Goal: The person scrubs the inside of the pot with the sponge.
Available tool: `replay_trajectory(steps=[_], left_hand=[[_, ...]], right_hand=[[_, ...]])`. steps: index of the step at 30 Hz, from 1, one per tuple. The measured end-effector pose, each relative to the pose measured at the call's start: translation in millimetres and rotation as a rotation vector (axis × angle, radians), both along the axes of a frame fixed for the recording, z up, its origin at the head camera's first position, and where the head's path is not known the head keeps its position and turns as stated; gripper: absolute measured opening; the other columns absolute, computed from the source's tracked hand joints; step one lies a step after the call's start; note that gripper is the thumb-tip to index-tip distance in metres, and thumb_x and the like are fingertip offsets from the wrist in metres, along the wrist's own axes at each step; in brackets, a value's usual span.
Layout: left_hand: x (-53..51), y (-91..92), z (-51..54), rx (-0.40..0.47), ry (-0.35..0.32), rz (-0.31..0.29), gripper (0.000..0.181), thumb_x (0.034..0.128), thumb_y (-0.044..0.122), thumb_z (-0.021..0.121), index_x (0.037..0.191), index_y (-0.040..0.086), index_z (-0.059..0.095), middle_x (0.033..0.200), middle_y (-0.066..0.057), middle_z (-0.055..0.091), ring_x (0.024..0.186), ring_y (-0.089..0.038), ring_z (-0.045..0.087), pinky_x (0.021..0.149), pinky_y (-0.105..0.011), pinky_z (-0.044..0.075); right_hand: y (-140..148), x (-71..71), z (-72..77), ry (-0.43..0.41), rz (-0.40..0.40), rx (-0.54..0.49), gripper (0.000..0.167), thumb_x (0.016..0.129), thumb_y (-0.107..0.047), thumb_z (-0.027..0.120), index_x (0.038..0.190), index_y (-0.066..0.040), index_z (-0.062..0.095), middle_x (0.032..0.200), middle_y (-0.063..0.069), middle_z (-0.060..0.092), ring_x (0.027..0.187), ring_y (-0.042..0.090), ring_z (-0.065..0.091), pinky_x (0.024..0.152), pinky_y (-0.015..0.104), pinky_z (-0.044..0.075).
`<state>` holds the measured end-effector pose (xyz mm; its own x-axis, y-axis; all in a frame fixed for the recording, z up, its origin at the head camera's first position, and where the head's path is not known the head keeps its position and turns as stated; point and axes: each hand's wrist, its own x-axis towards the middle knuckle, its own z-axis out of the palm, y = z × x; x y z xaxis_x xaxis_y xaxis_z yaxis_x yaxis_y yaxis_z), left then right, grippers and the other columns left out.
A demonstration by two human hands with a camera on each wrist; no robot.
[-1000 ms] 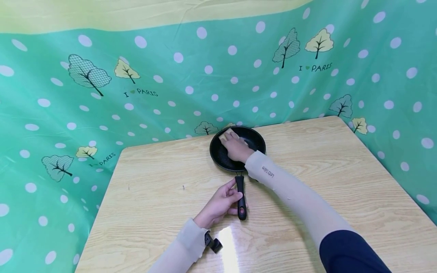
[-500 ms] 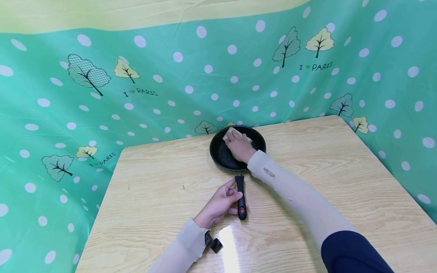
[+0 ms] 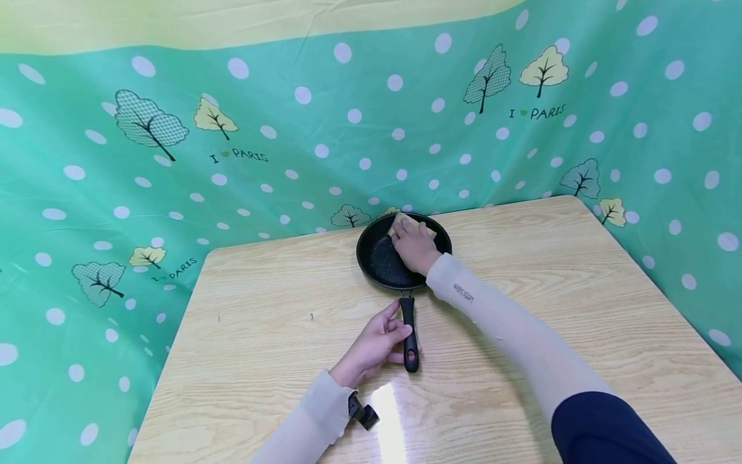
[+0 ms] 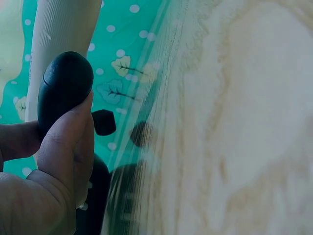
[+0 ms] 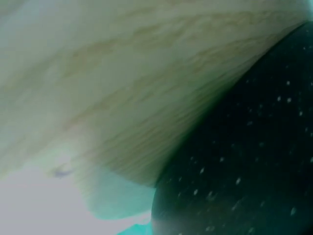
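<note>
In the head view a black speckled frying pan (image 3: pixel 385 261) lies on the table near its back edge, its handle (image 3: pixel 408 316) towards me. My left hand (image 3: pixel 378 341) grips that handle, thumb on top and the other fingers passing underneath; the left wrist view shows the handle's rounded end (image 4: pixel 66 81) between thumb and fingers. Inside the pan, towards its far right side, my right hand (image 3: pixel 416 248) holds a pale tan sponge (image 3: pixel 431 232) against the surface, covering most of it. The right wrist view shows only the pan's dark side (image 5: pixel 244 161), not the hand.
The pale wood-grain table (image 3: pixel 278 309) carries the pan. Close behind its back edge hangs a green dotted curtain (image 3: pixel 261 193), which also runs along the left and right sides. A small dark device (image 3: pixel 363 412) is strapped to my left wrist.
My right hand has slid the sponge rightwards across the far part of the pan. The left hand and the pan have stayed in place.
</note>
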<state>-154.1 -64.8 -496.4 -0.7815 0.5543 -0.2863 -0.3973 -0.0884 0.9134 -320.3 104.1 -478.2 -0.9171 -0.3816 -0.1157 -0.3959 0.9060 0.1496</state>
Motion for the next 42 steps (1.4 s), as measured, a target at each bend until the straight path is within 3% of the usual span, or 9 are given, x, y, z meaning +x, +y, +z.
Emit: replay_trajectory(steps=[11, 26, 35, 42], left_hand=[[1.8, -0.1, 3.1, -0.008, -0.008, 0.016, 0.075, 0.1084, -0.001, 0.05, 0.169, 0.002, 0.007, 0.105, -0.01, 0.061, 0.086, -0.023, 0.074, 0.072, -0.038, 0.068], [1.9, 1.1, 1.3, 0.013, 0.002, 0.015, 0.071, 0.1079, -0.004, 0.049, 0.168, 0.002, 0.012, 0.1, -0.008, 0.06, 0.081, -0.022, 0.073, 0.067, -0.036, 0.068], [1.7, 1.4, 2.1, 0.009, -0.002, 0.023, 0.07, 0.108, -0.004, 0.049, 0.169, 0.003, 0.014, 0.101, -0.009, 0.06, 0.081, -0.022, 0.073, 0.069, -0.037, 0.068], [1.5, 1.0, 2.5, 0.003, -0.002, 0.018, 0.071, 0.1084, -0.002, 0.049, 0.169, 0.003, 0.012, 0.103, -0.009, 0.06, 0.083, -0.022, 0.074, 0.07, -0.038, 0.068]], right_hand=[[11.3, 3.4, 2.2, 0.009, -0.007, 0.111, 0.046, 0.111, -0.007, 0.048, 0.158, -0.006, 0.049, 0.17, 0.015, 0.031, 0.159, 0.035, 0.02, 0.124, 0.066, 0.029], [20.9, 13.3, 14.5, -0.006, -0.01, 0.164, 0.042, 0.11, -0.009, 0.052, 0.151, -0.005, 0.058, 0.165, 0.017, 0.04, 0.154, 0.038, 0.027, 0.12, 0.064, 0.031], [28.6, 18.4, 16.3, 0.006, 0.009, 0.184, 0.036, 0.106, -0.011, 0.059, 0.14, -0.004, 0.068, 0.16, 0.018, 0.047, 0.145, 0.037, 0.036, 0.111, 0.061, 0.036], [31.4, 24.0, 21.0, -0.006, 0.004, 0.196, 0.028, 0.103, -0.012, 0.065, 0.128, -0.006, 0.076, 0.144, 0.018, 0.061, 0.121, 0.034, 0.046, 0.105, 0.059, 0.038]])
